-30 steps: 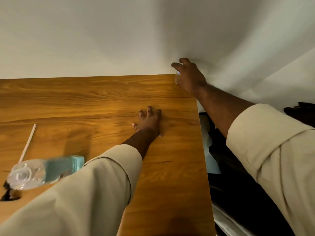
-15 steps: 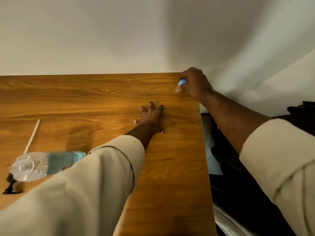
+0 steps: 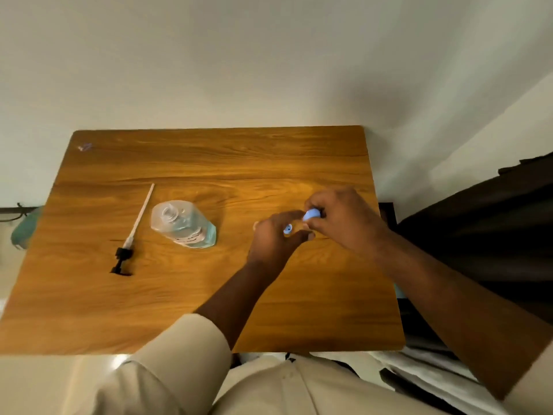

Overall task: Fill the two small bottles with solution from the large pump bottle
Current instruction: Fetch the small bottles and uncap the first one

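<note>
Pinching a blue cap in the curled right hand, left hand gripping a small bottle

Wood-grain table with a smooth, slightly glossy finish. Clear glossy plastic bottle. Matt black plastic pump head with a whitish plastic tube. Smooth light-blue plastic cap. Beige cloth sleeve. Matt painted wall.

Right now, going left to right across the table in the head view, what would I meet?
Pump → large bottle → left hand → right hand, the hands together on small blue-capped pieces.
</note>
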Available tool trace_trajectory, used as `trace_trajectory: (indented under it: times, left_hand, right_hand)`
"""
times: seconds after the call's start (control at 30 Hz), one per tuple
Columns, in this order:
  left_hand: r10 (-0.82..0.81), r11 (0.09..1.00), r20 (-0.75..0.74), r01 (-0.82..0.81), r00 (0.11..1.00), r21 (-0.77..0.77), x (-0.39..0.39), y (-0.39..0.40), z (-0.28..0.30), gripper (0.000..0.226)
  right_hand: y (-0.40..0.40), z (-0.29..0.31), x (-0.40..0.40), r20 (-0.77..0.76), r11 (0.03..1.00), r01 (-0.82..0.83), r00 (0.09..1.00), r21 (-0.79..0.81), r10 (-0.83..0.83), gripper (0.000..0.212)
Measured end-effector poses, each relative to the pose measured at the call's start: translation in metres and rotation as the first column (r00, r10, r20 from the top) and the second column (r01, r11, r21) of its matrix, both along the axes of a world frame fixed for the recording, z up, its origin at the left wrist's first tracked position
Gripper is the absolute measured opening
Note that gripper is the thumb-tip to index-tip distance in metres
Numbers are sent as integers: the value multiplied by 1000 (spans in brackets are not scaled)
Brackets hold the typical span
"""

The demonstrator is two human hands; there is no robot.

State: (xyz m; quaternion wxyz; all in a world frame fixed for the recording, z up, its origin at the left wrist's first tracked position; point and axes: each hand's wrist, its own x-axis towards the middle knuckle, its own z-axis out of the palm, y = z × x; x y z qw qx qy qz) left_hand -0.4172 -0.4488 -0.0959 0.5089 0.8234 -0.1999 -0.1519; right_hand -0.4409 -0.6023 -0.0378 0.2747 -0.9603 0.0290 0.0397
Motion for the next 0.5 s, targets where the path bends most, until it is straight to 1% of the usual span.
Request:
trace_trajectory:
  times: [0.1,0.17,0.23,0.27,0.37,0.4,0.43,0.47,0.5]
  left_hand:
    - [-38,998,-6,38,999,-41,-9,32,3,31]
    - [-76,997,54,78,996,-28,-8,52,7,34]
    - [-124,992,113,125,986,-5,-6,72,13,31]
    - [-153,988,133,153,979,6,-6,82,17,29]
    - [-230,973,174,224,958,56,-9,110,19,28]
    - [-226,974,179,218,957,68,-10,113,18,30]
    - [-212,977,190,204,959,62,-11,118,17,32]
    - [-200,980,204,195,958,44,-12,127,18,35]
    - [-195,981,212,193,958,29,-13,135,19,37]
  right_hand:
    - [31,9,-16,41,997,-73,996,-8,73,16]
    - [46,19,-19,95,991,-131,987,4,130,20]
    - [58,32,-22,121,971,-237,964,-14,237,21]
    - [64,38,-23,120,947,-318,940,-43,320,22]
    - [85,50,-27,81,830,-536,831,-154,551,25]
    - [84,51,-26,71,812,-568,812,-135,580,29]
    - [87,53,-27,39,824,-560,825,-83,564,39]
    - [94,54,-30,1,858,-513,858,-21,513,51]
    - [102,55,-33,-14,898,-440,898,7,440,64]
